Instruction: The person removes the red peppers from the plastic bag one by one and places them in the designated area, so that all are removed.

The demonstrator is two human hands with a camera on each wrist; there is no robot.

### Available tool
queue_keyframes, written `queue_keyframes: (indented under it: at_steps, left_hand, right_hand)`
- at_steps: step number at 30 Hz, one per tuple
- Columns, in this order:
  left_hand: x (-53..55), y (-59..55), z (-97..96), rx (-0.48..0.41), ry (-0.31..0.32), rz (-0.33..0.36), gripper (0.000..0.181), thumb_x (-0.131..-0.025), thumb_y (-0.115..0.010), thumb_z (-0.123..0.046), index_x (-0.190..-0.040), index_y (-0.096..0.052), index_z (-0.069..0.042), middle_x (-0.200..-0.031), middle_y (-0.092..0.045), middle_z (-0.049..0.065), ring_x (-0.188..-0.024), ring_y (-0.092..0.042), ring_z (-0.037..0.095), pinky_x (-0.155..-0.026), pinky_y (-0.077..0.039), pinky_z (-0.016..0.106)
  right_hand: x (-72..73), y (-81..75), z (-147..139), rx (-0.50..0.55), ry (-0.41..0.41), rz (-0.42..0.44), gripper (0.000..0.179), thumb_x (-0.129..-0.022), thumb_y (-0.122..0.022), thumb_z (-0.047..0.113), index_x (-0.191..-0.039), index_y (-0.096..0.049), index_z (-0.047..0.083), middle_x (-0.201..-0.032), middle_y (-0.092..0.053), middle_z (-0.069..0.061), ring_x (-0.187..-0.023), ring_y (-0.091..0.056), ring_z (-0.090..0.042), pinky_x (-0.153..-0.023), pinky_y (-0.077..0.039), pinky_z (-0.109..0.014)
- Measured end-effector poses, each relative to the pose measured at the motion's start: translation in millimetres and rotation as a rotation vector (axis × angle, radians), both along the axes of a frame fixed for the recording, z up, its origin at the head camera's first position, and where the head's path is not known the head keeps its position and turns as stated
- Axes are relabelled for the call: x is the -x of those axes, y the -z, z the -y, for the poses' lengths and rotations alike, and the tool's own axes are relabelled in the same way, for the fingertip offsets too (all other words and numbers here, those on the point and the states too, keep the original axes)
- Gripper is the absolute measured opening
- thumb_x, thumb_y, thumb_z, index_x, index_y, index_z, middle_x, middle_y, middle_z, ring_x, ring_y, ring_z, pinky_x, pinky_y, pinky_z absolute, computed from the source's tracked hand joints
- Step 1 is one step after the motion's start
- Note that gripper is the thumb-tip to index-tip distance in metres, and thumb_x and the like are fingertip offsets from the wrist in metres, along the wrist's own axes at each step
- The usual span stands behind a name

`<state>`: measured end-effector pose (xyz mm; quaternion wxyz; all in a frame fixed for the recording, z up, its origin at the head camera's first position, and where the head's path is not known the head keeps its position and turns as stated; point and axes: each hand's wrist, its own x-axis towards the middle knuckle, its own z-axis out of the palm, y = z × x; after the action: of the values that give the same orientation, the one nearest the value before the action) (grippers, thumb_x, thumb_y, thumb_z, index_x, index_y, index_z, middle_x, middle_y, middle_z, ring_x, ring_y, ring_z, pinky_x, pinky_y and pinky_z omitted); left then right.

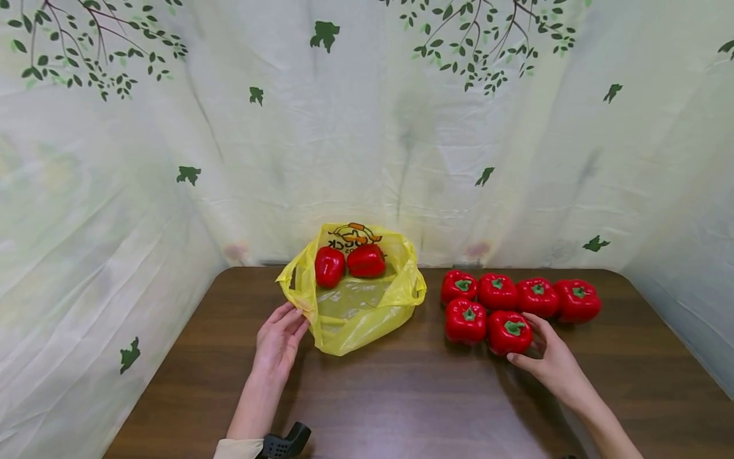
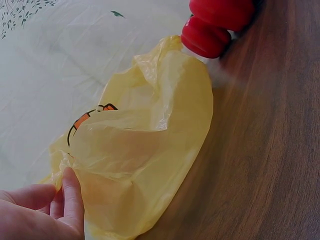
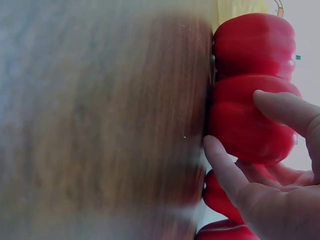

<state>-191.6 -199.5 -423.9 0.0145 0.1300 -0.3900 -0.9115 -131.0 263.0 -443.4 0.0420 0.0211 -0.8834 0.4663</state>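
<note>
A yellow plastic bag (image 1: 358,335) lies with its mouth spread open on the table, with two red bell peppers (image 1: 330,268) inside. My left hand (image 1: 275,341) pinches the bag's left edge between thumb and fingers; the pinched film bunches up in the left wrist view. On the right, my right hand (image 1: 553,363) grips the nearest red bell pepper (image 1: 509,341) from its right side. In the right wrist view the thumb presses on that pepper (image 3: 250,117), while the fingers reach round its other side. It stands on the table, stem up, beside another bell pepper (image 1: 465,320).
Behind the gripped pepper, several more red bell peppers (image 1: 537,296) stand in a row along the back of the brown wooden table (image 1: 401,401). A pale curtain (image 1: 367,140) printed with leaves hangs behind the table and along both sides.
</note>
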Motion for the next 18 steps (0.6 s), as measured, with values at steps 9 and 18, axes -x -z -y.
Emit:
queue_keyframes:
  at_steps: [9,18]
  left_hand:
    - [-0.1,0.6,1.6,-0.015,0.000,0.012,0.019,-0.096,-0.053,0.009,-0.103,-0.066,-0.004,-0.106,-0.066,0.009,-0.098,-0.067,0.020,-0.093,-0.052,0.034]
    - [-0.5,-1.0,1.9,-0.013,-0.004,0.009,0.019,-0.096,-0.053,0.009,-0.105,-0.065,-0.003,-0.106,-0.065,0.010,-0.099,-0.067,0.021,-0.093,-0.052,0.035]
  right_hand:
    - [4.0,0.9,2.3,-0.016,0.022,0.012,0.077,-0.083,-0.079,0.016,-0.143,-0.034,-0.001,-0.135,-0.047,-0.031,-0.111,-0.056,-0.051,-0.090,-0.052,-0.052]
    - [-0.9,-8.1,-3.0,0.014,-0.010,-0.002,0.083,-0.084,-0.078,0.013,-0.147,-0.027,-0.003,-0.140,-0.041,-0.031,-0.117,-0.052,-0.049,-0.087,-0.056,-0.041]
